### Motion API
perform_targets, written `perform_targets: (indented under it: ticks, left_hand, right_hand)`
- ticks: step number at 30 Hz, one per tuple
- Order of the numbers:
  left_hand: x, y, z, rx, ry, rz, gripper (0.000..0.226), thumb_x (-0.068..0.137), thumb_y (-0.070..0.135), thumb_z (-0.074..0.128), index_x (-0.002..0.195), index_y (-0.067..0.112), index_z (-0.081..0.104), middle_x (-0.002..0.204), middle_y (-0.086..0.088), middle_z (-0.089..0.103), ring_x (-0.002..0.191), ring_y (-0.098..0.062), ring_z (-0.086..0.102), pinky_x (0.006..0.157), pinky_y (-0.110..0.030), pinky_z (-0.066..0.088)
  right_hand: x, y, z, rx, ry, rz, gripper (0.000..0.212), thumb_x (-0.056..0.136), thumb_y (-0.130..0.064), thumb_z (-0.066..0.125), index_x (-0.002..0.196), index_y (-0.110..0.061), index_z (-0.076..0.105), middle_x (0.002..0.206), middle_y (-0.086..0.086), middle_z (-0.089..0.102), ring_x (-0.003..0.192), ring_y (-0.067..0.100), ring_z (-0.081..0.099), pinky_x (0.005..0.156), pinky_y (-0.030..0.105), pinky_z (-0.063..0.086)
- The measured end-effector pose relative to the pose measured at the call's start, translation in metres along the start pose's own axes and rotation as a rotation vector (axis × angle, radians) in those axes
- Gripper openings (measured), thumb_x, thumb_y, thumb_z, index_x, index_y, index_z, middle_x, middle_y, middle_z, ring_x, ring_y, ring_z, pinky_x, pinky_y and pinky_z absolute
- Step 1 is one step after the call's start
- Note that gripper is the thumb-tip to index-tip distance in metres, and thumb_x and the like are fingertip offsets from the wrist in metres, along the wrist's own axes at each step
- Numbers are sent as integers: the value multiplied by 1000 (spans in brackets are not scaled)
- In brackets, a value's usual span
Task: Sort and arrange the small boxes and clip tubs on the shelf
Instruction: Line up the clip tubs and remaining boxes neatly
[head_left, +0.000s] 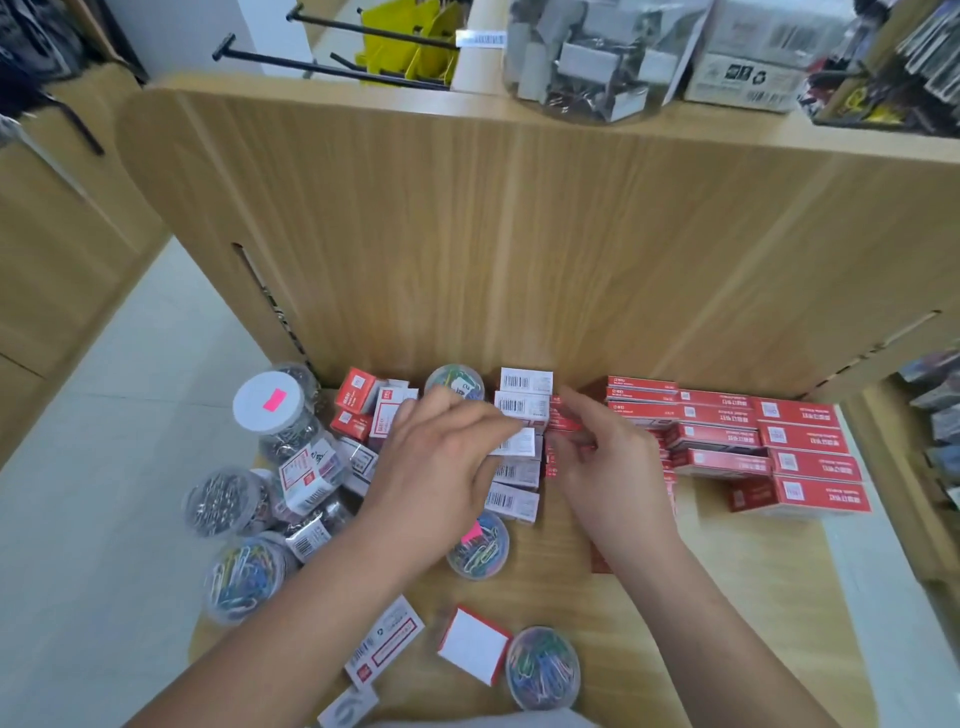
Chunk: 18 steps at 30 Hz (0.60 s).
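On the wooden shelf (582, 587) a column of small white boxes with barcodes (524, 387) runs toward me. My left hand (441, 467) pinches the middle white box (519, 442) of that column. My right hand (605, 457) holds small red boxes (563, 421) just right of the column, fingers curled on them. Clear clip tubs lie around: coloured clips behind my left hand (457, 382), below it (480, 545), and near the front edge (543, 667). Stacked red boxes (763, 447) form rows at the right.
At the left edge stand tubs of silver clips (223, 501), one white-lidded with a pink sticker (267, 402), and a coloured-clip tub (244, 577). Loose boxes (472, 644) lie near the front. The shelf's wooden back panel (519, 249) rises behind; a higher shelf carries a binder clip jar (582, 57).
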<state>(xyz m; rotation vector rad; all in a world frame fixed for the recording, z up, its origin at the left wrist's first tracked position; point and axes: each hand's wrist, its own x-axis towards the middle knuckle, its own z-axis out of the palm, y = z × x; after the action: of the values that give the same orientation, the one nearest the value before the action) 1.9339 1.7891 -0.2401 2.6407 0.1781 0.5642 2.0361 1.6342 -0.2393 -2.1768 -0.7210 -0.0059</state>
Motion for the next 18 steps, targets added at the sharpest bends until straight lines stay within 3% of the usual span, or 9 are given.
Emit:
perform_targets:
  ticks: [4,7,11,13,14,18]
  left_hand:
    - [7,3,16,45,28,68,33,77,17,86,106,26,74,107,16,69,97,-21,55,79,-36,35]
    - [0,7,17,82,86,23,33,79,26,85,110,25,73,112,8,63,101,-24,55,80,-41,40]
    - [-3,6,9,155,142,-87,37,82,47,81,109,23,74,112,3,61,102,-26,53,81,-41,38]
    - [-2,3,6,203,108,-108,33,84,51,75,104,25,75,108,4,58,99,-25,51,79,-39,34]
    - [-2,3,6,220,88,-115,33,85,53,74,103,26,75,105,5,56,97,-25,49,78,-39,32]
    - [-2,2,7,238,58,-126,32,87,53,71,103,26,75,103,5,54,96,-24,47,77,-38,31]
  right_hand:
    - [-11,2,-11,-5,11,-51,30,86,-2,71,111,-18,75,86,-6,72,71,10,58,67,28,48]
    - [-14,1,-12,-35,-50,-72,31,85,-5,67,111,-22,74,84,-5,65,68,11,55,67,31,49]
    - [-15,3,-10,-73,-117,-62,22,84,-14,67,103,-25,72,78,-12,49,70,9,47,65,23,34]
    - [-14,3,-9,-106,-156,-53,9,87,-22,70,90,-28,64,74,-9,50,70,12,46,63,26,30]
    - [-13,4,-7,-116,-167,-43,13,88,-23,70,86,-30,59,73,-7,51,69,14,46,61,29,29]
    - [-10,6,0,-114,-194,-7,6,94,-20,65,97,-22,69,72,-6,48,68,15,43,61,30,27]
